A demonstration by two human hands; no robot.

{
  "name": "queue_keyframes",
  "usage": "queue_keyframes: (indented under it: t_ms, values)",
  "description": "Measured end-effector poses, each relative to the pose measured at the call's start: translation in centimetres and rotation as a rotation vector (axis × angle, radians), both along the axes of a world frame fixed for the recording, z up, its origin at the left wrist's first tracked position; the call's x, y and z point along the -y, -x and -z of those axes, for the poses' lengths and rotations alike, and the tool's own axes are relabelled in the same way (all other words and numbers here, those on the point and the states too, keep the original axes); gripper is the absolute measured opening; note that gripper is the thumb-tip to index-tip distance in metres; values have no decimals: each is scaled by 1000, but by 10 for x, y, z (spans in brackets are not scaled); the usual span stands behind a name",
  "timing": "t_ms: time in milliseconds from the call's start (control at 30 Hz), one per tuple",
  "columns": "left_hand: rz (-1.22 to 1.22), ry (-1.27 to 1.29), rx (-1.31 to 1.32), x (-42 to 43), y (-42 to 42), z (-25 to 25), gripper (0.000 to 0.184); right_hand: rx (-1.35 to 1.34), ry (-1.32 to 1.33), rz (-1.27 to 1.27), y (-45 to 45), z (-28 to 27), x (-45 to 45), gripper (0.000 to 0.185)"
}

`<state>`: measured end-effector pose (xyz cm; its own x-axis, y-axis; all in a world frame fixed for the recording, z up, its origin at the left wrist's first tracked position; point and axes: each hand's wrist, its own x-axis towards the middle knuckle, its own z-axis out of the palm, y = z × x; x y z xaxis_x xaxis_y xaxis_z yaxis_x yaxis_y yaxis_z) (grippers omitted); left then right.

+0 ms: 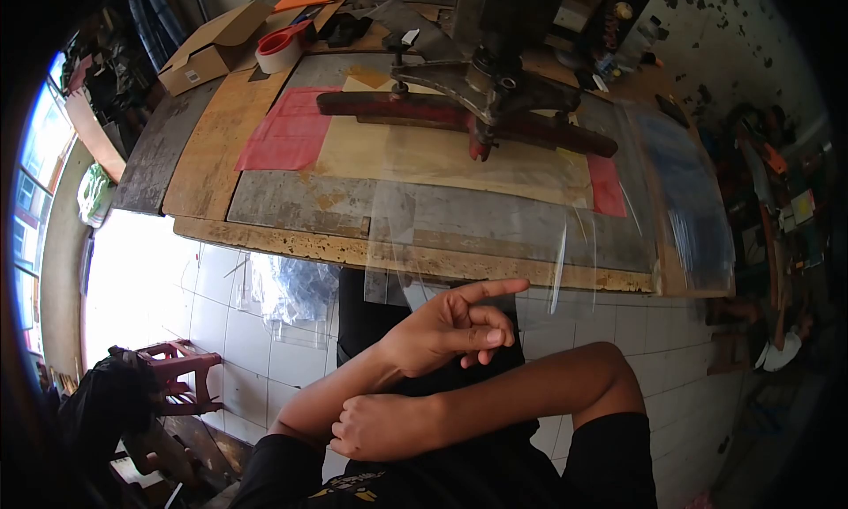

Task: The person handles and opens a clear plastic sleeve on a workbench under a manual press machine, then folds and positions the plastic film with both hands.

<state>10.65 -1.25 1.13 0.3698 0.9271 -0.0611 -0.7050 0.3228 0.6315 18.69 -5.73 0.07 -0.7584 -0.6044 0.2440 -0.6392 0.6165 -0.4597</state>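
My left hand (459, 328) is held in front of my body, below the table edge. Its index finger points right, the other fingers curl loosely, and nothing is in it. Below it, my right arm crosses my body. My right hand (382, 427) is closed, knuckles up, against my left forearm; no object shows in it. Nearest to my left hand, a clear plastic sheet (481, 235) lies on the worktable (291, 200) and hangs over its front edge. Its back part lies under the dark red bar (424, 111) of a metal press (495, 76).
A stack of clear plastic sheets (685, 200) lies at the table's right. Back left are a cardboard box (212, 49) and a tape roll in a red dispenser (281, 48). A bag of plastic pieces (291, 288) and a maroon stool (185, 372) stand on the tiled floor.
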Motion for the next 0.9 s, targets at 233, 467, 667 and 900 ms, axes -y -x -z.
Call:
queue_keyframes:
  t_ms: [233,467,667,900]
  values:
    - [-124,42,-27,3,8,-6,73,2,-20,-9,-9,-9,-13,14]
    - [-1398,-726,-513,-17,61,-51,40,114,202,176,-42,-30,-49,27]
    - [-1273,-339,-1581,-89,110,-37,83,159,330,335,-64,-18,-58,29]
    - [-1305,-214,-1323,-51,102,-41,62,156,423,472,-90,-12,-72,26]
